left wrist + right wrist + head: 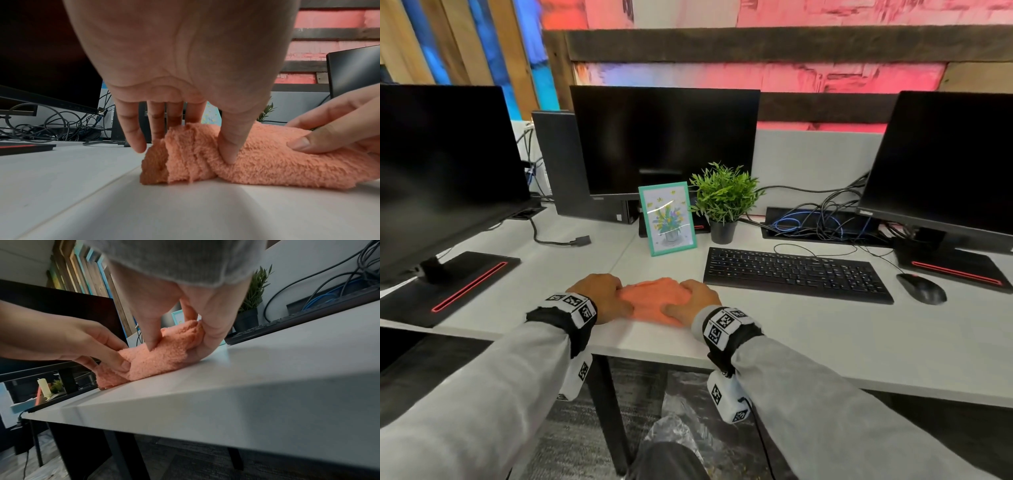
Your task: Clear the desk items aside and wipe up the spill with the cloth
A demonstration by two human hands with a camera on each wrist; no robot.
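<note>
Orange cloth [655,301] near desk [825,342] front edge.

cloth [654,301] — fluffy, orange, bunched into a roll | lying on white desk [808,335] — near front edge

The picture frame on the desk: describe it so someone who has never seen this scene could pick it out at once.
Start at the middle monitor on the white desk. Just below its screen, left of the potted plant, stands the picture frame, upright and leaning back. Its turquoise border and flower drawing set it apart from the black equipment around it.
</note>
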